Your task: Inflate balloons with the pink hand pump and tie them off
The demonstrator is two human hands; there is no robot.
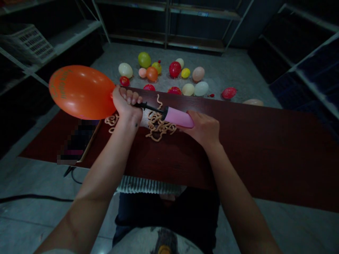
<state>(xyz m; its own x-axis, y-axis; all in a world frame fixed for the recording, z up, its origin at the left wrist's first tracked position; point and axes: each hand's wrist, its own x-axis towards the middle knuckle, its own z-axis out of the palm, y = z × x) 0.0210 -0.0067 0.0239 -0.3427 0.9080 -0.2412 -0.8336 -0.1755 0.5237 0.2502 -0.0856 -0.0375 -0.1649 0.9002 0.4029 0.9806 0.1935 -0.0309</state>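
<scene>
An inflated orange balloon (pixel 82 92) with green print extends leftward from my left hand (pixel 127 102). That hand is closed around its neck, which the fingers mostly hide, at the black end of a hand balloon pump (pixel 178 117). My right hand (pixel 203 127) wraps round the pump's pink body, with a black rod showing between the two hands. Beneath the pump, a tangled heap of tan curly strands (pixel 159 128) lies on the table; I cannot tell what they are. Part of a white ribbed item (pixel 144 119) shows beside the heap.
The dark red-brown table (pixel 265 151) spans the view. At its left lies a flat dark object (pixel 79 141), partly blurred out. Several balloons, among them a red balloon (pixel 175 69), rest on the floor beyond. Shelves (pixel 196 44) line the walls; a cable (pixel 34 197) runs at lower left.
</scene>
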